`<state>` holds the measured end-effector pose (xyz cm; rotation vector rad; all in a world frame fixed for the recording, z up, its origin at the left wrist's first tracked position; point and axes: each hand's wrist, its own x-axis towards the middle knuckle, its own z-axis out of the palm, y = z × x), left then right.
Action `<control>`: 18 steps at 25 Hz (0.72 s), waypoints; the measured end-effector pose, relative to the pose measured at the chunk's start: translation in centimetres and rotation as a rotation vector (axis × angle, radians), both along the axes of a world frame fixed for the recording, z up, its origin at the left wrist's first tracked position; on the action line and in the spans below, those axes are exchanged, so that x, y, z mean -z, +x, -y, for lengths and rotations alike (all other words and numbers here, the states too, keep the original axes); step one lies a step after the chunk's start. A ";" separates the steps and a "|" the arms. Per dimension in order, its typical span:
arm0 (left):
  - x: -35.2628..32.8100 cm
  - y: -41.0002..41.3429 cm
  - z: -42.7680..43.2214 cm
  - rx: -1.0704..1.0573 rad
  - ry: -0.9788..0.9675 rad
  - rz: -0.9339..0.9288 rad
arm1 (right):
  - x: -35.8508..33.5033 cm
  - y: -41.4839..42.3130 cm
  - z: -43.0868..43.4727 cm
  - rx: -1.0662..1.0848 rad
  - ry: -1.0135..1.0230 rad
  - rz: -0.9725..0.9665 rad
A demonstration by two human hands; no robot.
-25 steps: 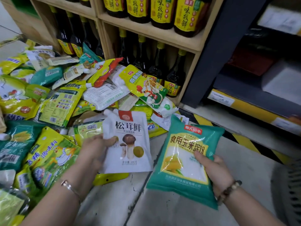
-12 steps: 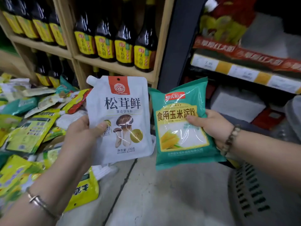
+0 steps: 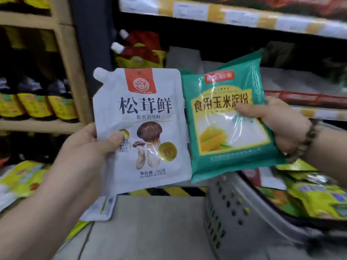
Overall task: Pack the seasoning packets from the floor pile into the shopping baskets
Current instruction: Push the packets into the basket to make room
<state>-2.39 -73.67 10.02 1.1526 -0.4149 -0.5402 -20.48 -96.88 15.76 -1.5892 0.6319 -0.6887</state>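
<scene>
My left hand (image 3: 88, 152) holds up a white spouted pouch with a mushroom picture (image 3: 142, 128), thumb pressed on its front. My right hand (image 3: 272, 119) grips a green corn-starch bag (image 3: 225, 119) by its right edge, thumb across the front. Both packets are upright, side by side and touching, raised in front of the shelves. A grey perforated shopping basket (image 3: 231, 209) stands on the floor at the lower right, below the green bag, with several yellow-green packets (image 3: 309, 196) inside. Part of the floor pile (image 3: 22, 179) shows at the lower left.
A wooden shelf (image 3: 65, 59) with dark sauce bottles (image 3: 37, 102) stands at the left. Dark metal shelving with price strips (image 3: 234, 15) runs behind and right, holding red and yellow spouted pouches (image 3: 140, 49). Grey floor (image 3: 150, 231) with a black-yellow hazard stripe (image 3: 169, 191) lies between pile and basket.
Both hands lifted the two packets off the floor pile and carried them up and to the right. The view swung right, bringing the basket into sight below the green bag.
</scene>
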 end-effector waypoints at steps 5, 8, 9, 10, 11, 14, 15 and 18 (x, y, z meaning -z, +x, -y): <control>-1.4 -6.5 9.3 0.186 0.087 -0.080 | -2.2 -9.4 5.6 0.212 -0.024 -0.054; -1.6 -10.6 13.6 0.308 0.152 -0.161 | -1.2 -14.4 8.3 0.316 0.050 -0.155; -1.7 -11.7 14.8 0.340 0.169 -0.194 | -0.7 -15.7 8.9 0.341 0.091 -0.183; -1.5 -12.5 15.7 0.357 0.184 -0.200 | 0.0 -16.8 9.5 0.362 0.138 -0.207; -1.2 -13.1 16.6 0.365 0.205 -0.148 | 0.7 -17.8 10.0 0.372 0.181 -0.232; 0.1 -14.5 17.8 0.382 0.363 0.348 | 3.0 -19.9 10.9 0.381 0.223 -0.307; 0.4 -14.7 17.6 0.386 0.412 0.537 | 3.7 -20.2 11.0 0.394 0.202 -0.321; 1.3 -14.8 17.6 0.321 0.599 1.047 | 5.7 -20.4 11.4 0.441 -0.036 -0.490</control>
